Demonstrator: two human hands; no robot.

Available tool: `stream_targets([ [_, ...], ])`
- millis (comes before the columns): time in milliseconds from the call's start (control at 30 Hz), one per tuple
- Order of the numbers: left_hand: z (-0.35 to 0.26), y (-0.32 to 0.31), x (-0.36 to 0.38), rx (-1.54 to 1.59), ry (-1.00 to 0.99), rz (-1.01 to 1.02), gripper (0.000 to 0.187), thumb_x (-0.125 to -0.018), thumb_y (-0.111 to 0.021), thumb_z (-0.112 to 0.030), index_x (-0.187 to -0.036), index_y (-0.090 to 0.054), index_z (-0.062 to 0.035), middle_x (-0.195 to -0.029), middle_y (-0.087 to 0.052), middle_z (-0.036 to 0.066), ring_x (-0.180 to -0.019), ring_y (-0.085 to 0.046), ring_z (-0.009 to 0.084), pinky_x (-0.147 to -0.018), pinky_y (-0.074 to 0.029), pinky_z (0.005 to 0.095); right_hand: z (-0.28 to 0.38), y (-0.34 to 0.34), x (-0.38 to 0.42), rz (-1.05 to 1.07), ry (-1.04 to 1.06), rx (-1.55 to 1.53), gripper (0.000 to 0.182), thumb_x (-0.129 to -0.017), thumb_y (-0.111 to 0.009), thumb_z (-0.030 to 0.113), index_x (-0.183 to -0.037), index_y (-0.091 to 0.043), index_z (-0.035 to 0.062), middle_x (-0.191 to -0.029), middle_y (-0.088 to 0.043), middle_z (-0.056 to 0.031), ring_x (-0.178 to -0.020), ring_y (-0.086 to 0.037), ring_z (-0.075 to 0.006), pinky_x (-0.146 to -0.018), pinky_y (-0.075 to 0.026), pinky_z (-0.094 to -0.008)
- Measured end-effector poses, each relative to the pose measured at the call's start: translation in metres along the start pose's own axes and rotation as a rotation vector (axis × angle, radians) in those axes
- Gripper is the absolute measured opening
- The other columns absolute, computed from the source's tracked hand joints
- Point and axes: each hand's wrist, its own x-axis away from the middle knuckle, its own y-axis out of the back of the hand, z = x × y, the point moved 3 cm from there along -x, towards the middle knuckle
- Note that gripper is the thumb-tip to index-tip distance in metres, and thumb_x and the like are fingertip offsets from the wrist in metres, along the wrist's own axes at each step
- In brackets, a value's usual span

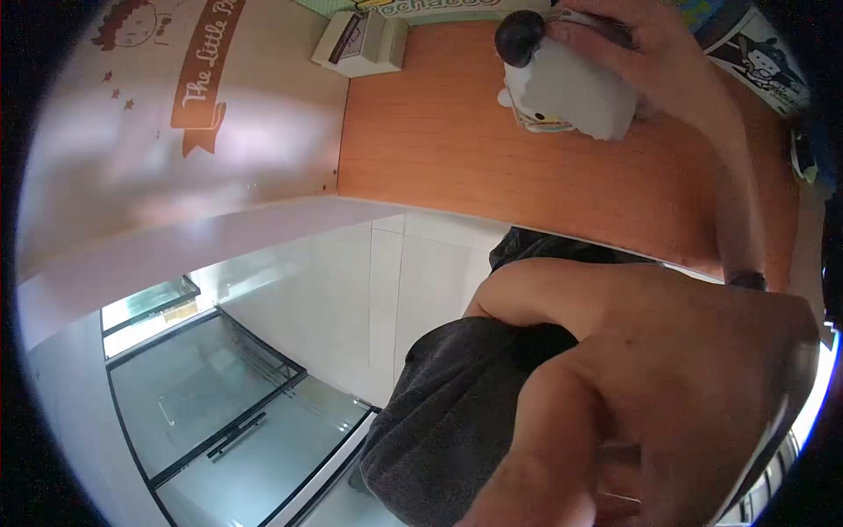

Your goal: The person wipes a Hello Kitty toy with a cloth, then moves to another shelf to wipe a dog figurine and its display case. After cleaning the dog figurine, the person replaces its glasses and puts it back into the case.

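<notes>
At the top right, my right hand is closed on a white rounded figure over the wooden surface. The figure has a round black part at its upper left and a small face with yellow low on its left side. Something dark and slender shows between my fingers; what it is cannot be made out. My left hand does not show clearly. An arm-like bare shape close to the camera runs off the bottom edge.
A small whitish box stands at the back of the surface, beside a printed side panel. Printed items lie at the upper right. Dark cloth and glass-fronted panels are below, over a pale tiled floor.
</notes>
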Motion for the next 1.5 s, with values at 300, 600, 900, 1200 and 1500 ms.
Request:
stream_targets([
  [300, -0.004, -0.001, 0.002, -0.008, 0.007, -0.04, 0.083, -0.095, -0.021, -0.081, -0.067, -0.051, -0.0083, -0.063, -0.054, 0.008, -0.05, -0.052, 0.0231, -0.046, -0.044, 0.0368, -0.003, -0.004, -0.009, -0.016, 0.067, -0.031, 0.013, -0.09, -0.072, 0.003, -0.097, -0.067, -0.0068, -0.09, -0.062, -0.0121, -0.082, -0.06, -0.0207, -0.069, -0.049, -0.0333],
  [600, 0.004, -0.002, -0.003, -0.01, 0.008, -0.029, 0.084, -0.093, -0.022, -0.083, -0.065, -0.05, -0.0083, -0.062, -0.054, 0.008, -0.048, -0.051, 0.0235, -0.045, -0.043, 0.0364, 0.002, 0.003, -0.003, 0.058, 0.031, 0.109, 0.016, -0.09, -0.072, 0.006, -0.099, -0.067, -0.006, -0.094, -0.063, -0.0125, -0.082, -0.061, -0.0239, -0.07, -0.049, -0.0361],
  [900, 0.012, -0.001, -0.007, 0.01, 0.004, -0.03, 0.085, -0.091, -0.023, -0.084, -0.064, -0.049, -0.0082, -0.061, -0.053, 0.008, -0.046, -0.05, 0.0239, -0.044, -0.041, 0.036, -0.001, 0.003, 0.004, -0.041, 0.208, 0.058, 0.02, -0.09, -0.071, 0.006, -0.106, -0.068, -0.0042, -0.102, -0.064, -0.0138, -0.088, -0.064, -0.0267, -0.074, -0.052, -0.036],
  [1200, 0.019, -0.005, -0.012, 0.004, -0.015, -0.02, 0.086, -0.089, -0.024, -0.086, -0.062, -0.048, -0.0082, -0.059, -0.053, 0.008, -0.044, -0.05, 0.0244, -0.042, -0.04, 0.0357, 0.003, -0.005, 0.007, -0.055, 0.185, 0.154, 0.021, -0.091, -0.07, 0.009, -0.108, -0.068, -0.0029, -0.108, -0.064, -0.0133, -0.093, -0.065, -0.0286, -0.078, -0.054, -0.0361],
  [1500, -0.019, 0.008, 0.038, -0.147, -0.186, -0.304, 0.086, -0.09, -0.025, -0.085, -0.06, -0.047, -0.0076, -0.057, -0.053, 0.007, -0.041, -0.048, 0.0239, -0.04, -0.037, 0.0346, 0.003, 0.013, 0.01, -0.099, 0.252, 0.276, 0.019, -0.092, -0.069, 0.008, -0.11, -0.07, 0.0026, -0.098, -0.059, -0.0131, -0.083, -0.06, -0.0314, -0.074, -0.051, -0.039],
])
